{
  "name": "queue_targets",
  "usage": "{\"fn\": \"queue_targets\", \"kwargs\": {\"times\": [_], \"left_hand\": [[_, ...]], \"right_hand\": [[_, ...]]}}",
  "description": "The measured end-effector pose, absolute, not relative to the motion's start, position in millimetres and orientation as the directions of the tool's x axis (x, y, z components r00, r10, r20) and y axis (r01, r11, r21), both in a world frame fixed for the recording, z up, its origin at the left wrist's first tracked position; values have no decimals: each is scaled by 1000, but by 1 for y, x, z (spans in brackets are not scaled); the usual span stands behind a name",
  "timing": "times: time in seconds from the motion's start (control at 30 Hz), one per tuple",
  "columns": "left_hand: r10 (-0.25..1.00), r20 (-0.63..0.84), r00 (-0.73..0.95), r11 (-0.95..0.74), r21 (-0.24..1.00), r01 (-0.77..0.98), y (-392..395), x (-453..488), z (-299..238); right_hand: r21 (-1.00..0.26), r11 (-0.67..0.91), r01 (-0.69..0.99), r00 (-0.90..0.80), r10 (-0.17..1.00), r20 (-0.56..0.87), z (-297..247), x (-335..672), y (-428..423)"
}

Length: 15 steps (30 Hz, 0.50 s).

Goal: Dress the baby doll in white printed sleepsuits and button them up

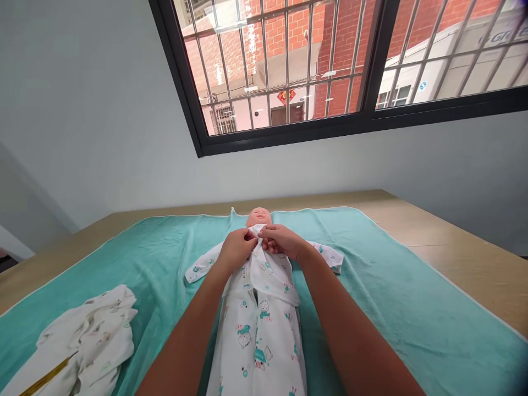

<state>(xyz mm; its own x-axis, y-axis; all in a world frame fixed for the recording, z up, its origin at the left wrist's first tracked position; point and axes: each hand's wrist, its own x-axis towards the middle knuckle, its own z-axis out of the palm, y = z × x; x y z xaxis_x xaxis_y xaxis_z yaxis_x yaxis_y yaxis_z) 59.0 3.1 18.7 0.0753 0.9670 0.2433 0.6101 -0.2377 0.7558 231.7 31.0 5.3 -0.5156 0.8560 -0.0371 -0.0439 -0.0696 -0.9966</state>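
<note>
A baby doll (pixel 259 215) lies on its back with its head toward the wall. It wears a white baby shirt (pixel 270 275) with small printed figures, its sleeves spread out to both sides, over matching white pants (pixel 256 341). Just below the doll's chin, my left hand (pixel 238 247) pinches the shirt front near the collar. My right hand (pixel 284 241) pinches the opposite side of the opening, its fingertips almost meeting the left ones. A small button shows on the shirt just below my hands. Whatever lies between my fingertips is too small to make out.
A teal blanket (pixel 157 269) with a white edge lies under the doll on a wooden table (pixel 445 231). At the lower left is a crumpled white printed cloth (pixel 99 330) with a yellow strip (pixel 47 378) on it. A wall and a barred window (pixel 284 132) stand behind.
</note>
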Motion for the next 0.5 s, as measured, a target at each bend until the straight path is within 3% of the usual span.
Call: {"fn": "queue_targets", "kwargs": {"times": [0.17,0.3,0.5], "left_hand": [[978,206,-34,-172,886,430,-1,58,28],[990,130,-47,-122,982,145,-5,57,36],[999,18,-50,-30,970,-242,2,63,21]], "right_hand": [[-997,-61,-48,-466,884,-32,11,228,31],[-999,-3,-51,-419,908,19,20,215,29],[-981,49,-188,-336,935,111,12,202,32]]}}
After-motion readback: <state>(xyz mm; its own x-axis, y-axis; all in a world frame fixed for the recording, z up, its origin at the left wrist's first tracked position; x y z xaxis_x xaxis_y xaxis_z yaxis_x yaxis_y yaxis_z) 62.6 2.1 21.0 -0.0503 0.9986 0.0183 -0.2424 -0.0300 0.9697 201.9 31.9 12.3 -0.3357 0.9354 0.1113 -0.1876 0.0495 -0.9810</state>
